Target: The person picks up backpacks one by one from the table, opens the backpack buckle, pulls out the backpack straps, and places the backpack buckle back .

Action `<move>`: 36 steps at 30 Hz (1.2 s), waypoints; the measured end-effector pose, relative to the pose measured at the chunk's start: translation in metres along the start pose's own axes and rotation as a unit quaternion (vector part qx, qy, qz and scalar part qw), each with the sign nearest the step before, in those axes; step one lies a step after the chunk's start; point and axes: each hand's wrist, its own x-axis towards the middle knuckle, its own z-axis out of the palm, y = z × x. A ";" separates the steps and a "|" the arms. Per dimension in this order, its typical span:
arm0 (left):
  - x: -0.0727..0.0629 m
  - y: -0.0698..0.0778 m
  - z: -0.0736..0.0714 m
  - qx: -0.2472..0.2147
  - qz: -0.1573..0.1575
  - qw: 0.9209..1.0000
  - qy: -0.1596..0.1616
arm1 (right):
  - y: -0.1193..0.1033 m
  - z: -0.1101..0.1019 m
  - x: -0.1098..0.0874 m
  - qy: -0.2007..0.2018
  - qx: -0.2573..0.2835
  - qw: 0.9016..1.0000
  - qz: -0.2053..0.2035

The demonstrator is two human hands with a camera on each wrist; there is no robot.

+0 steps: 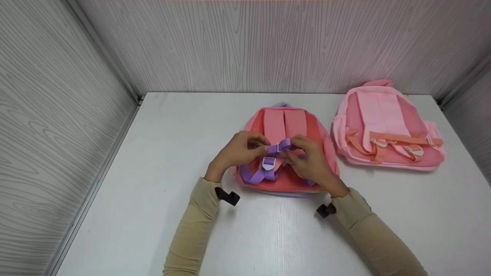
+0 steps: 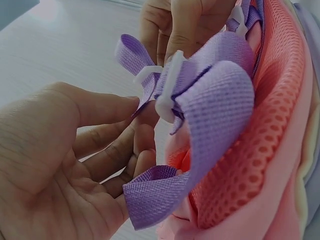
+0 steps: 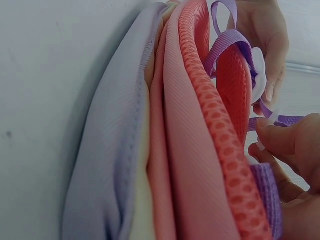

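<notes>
A coral-pink backpack (image 1: pixel 295 122) lies with its back panel and shoulder straps facing up. Over its middle, my left hand (image 1: pixel 242 148) pinches a purple webbing strap (image 1: pixel 284 144) between thumb and forefinger. My right hand (image 1: pixel 311 161) pinches the same webbing from the other side, close to a small white slider (image 1: pixel 278 147). A white strap buckle (image 1: pixel 268 163) hangs on the purple webbing just below. In the left wrist view, a loop of webbing (image 2: pixel 222 110) stands up beside the left fingers. The right wrist view shows the right thumb and forefinger (image 3: pixel 277 137) at the slider.
To the right lies a light pink backpack (image 1: pixel 378 111), straps up, with orange webbing (image 1: pixel 399 137) and white buckles. Both bags are on a white table (image 1: pixel 172 153). Wood-grain panels (image 1: pixel 238 46) stand behind it and at both sides.
</notes>
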 end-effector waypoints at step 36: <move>0.004 0.001 0.013 0.004 0.025 0.999 0.020 | 0.003 0.003 -0.002 0.000 -0.020 0.999 -0.033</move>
